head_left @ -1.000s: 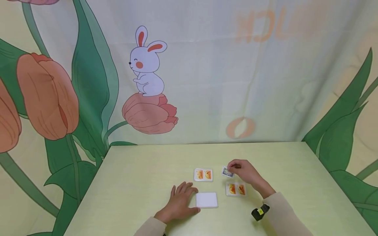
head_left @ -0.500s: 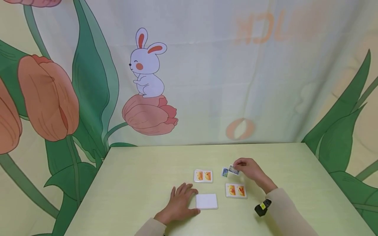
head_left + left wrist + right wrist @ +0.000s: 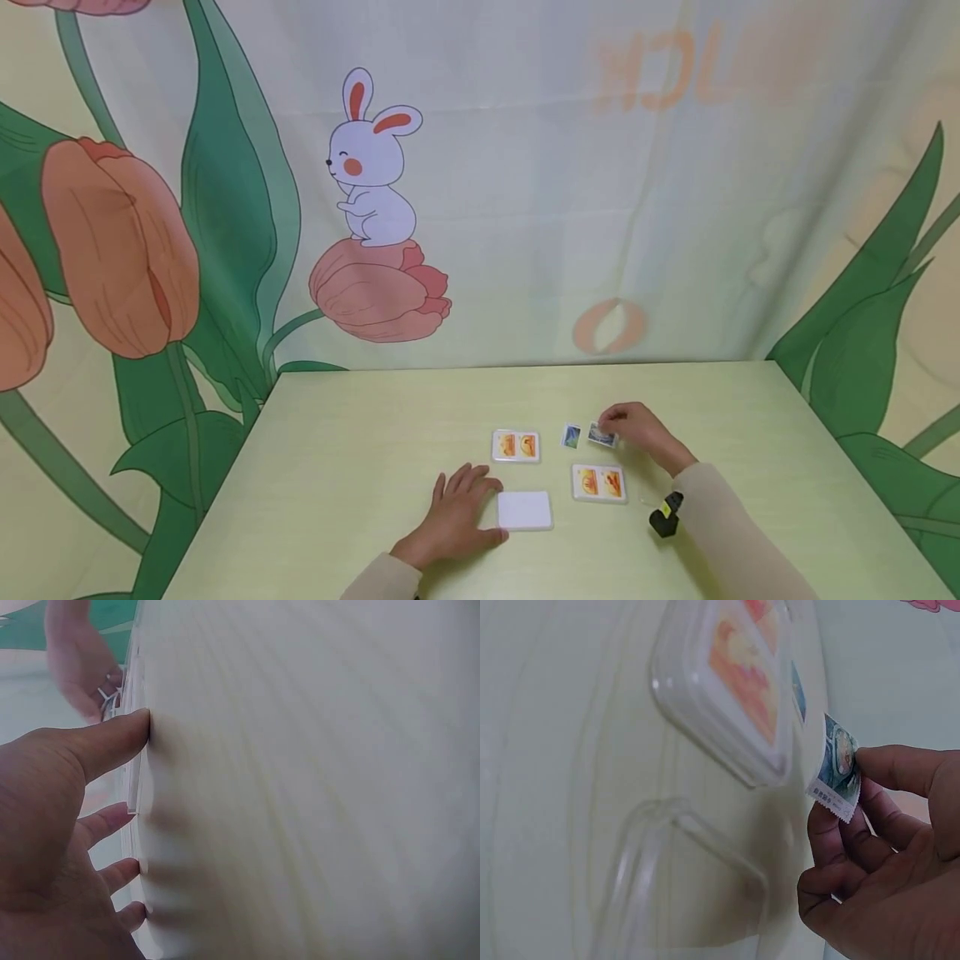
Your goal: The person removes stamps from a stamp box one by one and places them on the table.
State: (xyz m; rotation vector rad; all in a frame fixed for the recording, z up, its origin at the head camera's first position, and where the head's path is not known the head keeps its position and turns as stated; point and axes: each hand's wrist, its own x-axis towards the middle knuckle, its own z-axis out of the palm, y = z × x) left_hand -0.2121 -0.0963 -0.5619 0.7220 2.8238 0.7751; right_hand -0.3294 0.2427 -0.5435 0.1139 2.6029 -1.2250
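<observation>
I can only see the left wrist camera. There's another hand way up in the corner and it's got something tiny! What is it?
Observer: That's the right hand, and it's pinching what looks like a picture stamp with a zigzag edge.

Operator: Cool! And the flat case by the left hand, I only see its side. Is there a picture on top?

Observer: No picture that I can see from the head camera; its top looks plain white.
</observation>
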